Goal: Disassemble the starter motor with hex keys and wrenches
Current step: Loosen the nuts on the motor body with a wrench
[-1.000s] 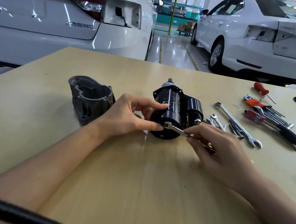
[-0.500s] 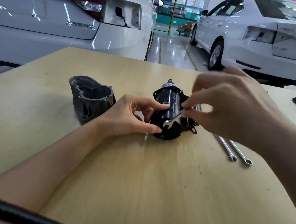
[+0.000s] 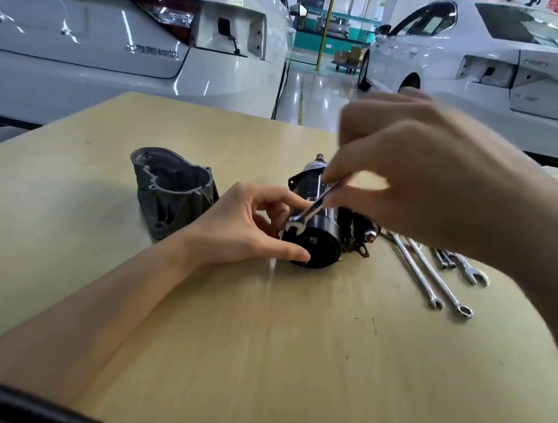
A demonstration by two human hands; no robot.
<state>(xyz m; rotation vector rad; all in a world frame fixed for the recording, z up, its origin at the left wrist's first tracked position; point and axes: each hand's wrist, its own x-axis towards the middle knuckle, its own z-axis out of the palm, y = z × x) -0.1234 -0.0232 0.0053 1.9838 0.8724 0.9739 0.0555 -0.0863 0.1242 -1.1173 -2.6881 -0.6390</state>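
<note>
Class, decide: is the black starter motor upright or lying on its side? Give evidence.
On its side: the starter motor shows its round end to the camera, body along the table, left hand holding it.

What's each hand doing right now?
Left hand: grips the starter motor.
Right hand: pinches a small wrench.

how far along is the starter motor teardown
Done: the grey front housing is off, beside the motor body. In hand: left hand steadies the body, right hand works a small wrench at its end cap. Left: end cap and solenoid, both on.
</note>
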